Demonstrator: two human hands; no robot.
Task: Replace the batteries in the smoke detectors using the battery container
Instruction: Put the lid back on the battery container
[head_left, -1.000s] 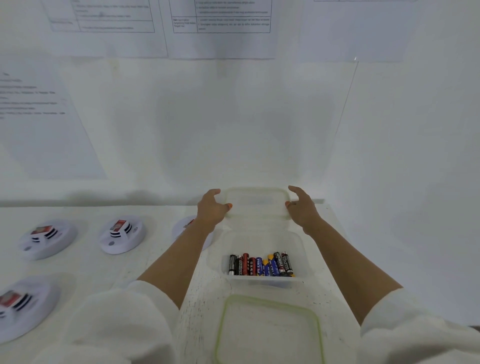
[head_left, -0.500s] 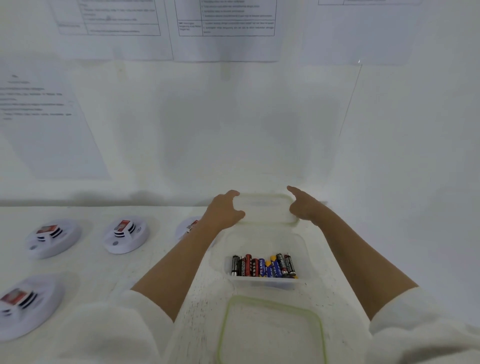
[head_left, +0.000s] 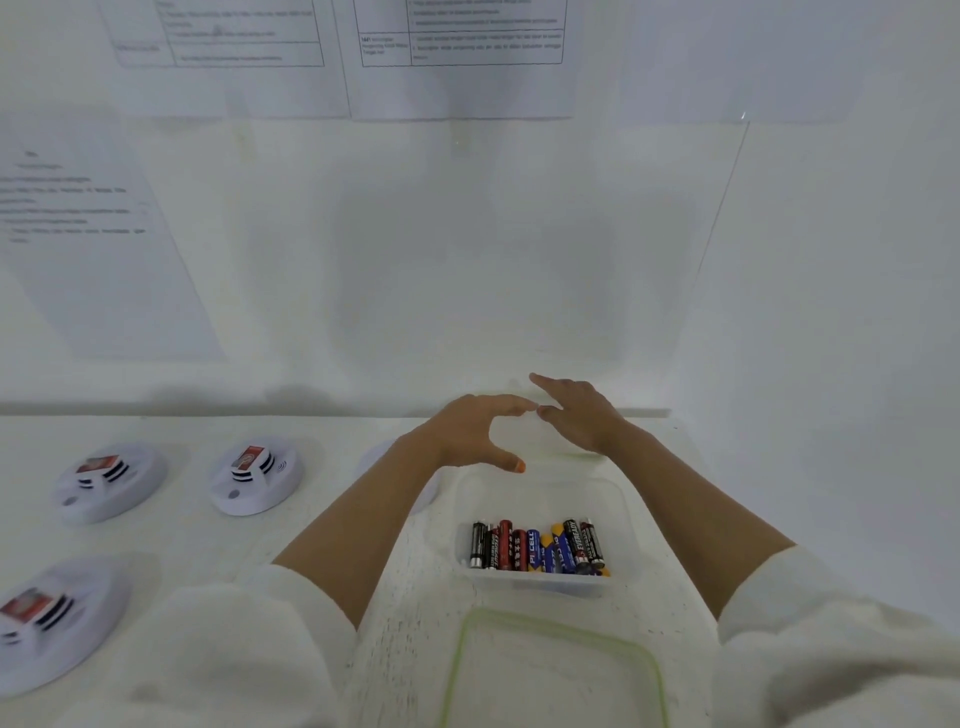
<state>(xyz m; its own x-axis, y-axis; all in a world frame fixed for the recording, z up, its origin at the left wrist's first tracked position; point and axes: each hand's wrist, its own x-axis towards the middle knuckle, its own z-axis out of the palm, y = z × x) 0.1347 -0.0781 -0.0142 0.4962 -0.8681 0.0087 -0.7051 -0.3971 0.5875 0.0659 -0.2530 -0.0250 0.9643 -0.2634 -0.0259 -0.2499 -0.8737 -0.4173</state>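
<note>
I judge setup step; box (head_left: 543, 491) open, uncovered, batteries (head_left: 537, 545) inside, lid (head_left: 556, 670) nearer me; left hand (head_left: 475, 431), right hand (head_left: 582, 415) beyond box, fingers straight, gripping nothing; next: pinch one battery, reach detectors (head_left: 254, 475) at left.

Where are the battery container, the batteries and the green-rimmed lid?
battery container (head_left: 540, 499): head view, bare floor at its far end.
batteries (head_left: 534, 550): head view, blue cell in the middle of the row.
green-rimmed lid (head_left: 553, 675): head view, middle of its clear panel.
</note>
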